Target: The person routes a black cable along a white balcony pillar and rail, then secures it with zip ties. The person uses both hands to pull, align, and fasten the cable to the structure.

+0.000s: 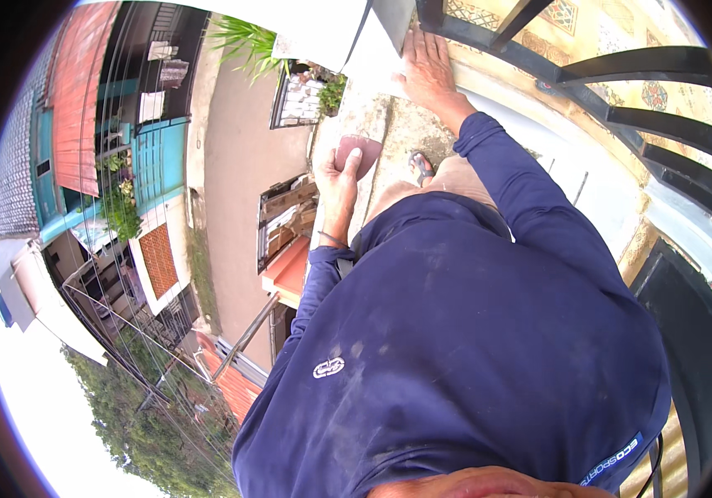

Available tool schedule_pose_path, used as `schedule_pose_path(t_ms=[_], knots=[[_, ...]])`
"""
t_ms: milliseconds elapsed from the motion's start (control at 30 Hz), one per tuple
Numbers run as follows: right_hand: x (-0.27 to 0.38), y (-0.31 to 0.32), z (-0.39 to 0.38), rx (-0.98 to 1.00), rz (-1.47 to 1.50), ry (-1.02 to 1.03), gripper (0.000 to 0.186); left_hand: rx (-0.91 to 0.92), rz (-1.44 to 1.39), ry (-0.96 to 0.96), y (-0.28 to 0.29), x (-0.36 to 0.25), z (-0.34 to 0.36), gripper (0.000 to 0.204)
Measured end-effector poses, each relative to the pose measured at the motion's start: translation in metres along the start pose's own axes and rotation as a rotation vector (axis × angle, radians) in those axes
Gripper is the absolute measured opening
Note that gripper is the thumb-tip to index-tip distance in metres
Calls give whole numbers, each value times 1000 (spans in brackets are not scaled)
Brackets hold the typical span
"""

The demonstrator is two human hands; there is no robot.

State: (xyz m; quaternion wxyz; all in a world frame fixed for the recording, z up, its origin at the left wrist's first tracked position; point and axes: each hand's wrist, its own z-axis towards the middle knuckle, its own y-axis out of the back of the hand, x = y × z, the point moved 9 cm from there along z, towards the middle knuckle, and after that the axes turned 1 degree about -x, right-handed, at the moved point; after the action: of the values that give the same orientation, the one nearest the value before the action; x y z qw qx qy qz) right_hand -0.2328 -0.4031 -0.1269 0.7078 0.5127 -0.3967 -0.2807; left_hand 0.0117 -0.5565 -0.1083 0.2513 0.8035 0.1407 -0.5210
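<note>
My left hand (339, 184) pinches a folded reddish-brown piece of sandpaper (363, 153), with the thumb laid across its face and the fingers mostly hidden underneath. It is held out over the edge of a narrow concrete ledge (400, 129). Farther forward and to the right, my right hand (428, 73) lies palm down with fingers stretched on a pale, brightly lit surface beside the base of a black metal railing (489, 37). Nothing shows in that hand. Glare hides the surface's detail near the fingertips.
My foot in a sandal (421, 167) stands on the ledge. Curved black bars (646, 66) close in on the right, before a patterned tile wall (613, 21). To the left is a drop to a street (239, 124), with overhead wires (107, 100) and houses beyond.
</note>
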Motion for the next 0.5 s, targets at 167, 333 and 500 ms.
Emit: schedule_pose_path(t_ms=[167, 333, 500], knots=[[-5, 3, -25, 99, -6, 249, 69, 12, -37, 32, -8, 18, 9, 30], [1, 4, -94, 459, 770, -18, 54, 124, -263, 118, -41, 13, 20, 34], [40, -10, -140, 395, 1863, -614, 45, 258, -557, 208, -75, -12, 31, 28]])
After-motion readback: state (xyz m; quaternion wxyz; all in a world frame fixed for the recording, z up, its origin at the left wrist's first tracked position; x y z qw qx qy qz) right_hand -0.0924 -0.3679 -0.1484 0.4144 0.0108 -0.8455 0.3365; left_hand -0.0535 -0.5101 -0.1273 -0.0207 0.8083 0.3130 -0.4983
